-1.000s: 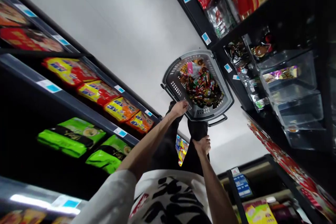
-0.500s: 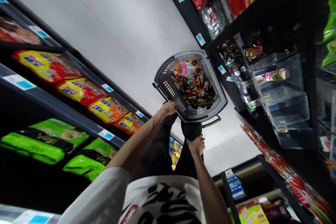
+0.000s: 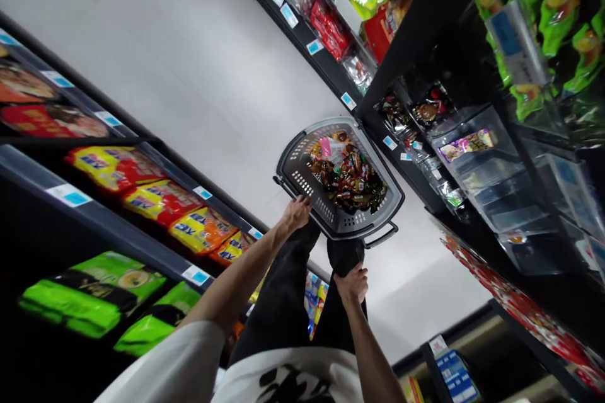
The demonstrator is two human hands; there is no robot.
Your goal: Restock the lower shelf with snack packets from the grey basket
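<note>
A grey shopping basket (image 3: 289,171) with perforated walls stands on the floor in front of my legs. Inside it lies a heap of small wrapped sweets (image 3: 357,179), with a pink-and-white label on top. My left hand (image 3: 297,213) is closed at the basket's near left rim, beside my knee; part of its fingers is hidden. My right hand (image 3: 352,283) is curled around the knee of my black trousers (image 3: 271,308), below the basket and apart from it. One folded handle (image 3: 382,237) sticks out at the basket's lower right.
On the left, shelves hold yellow-and-red noodle packs (image 3: 161,201) and green packs (image 3: 94,293). To the right are clear plastic bins (image 3: 491,170), one with a purple-and-yellow packet (image 3: 467,145), and bags of green-wrapped goods (image 3: 548,31). Pale floor (image 3: 189,56) runs between the shelves.
The view has shifted, so the basket, hands and legs sit lower in the picture. Both hands keep about the same places at the basket rim and the knee.
</note>
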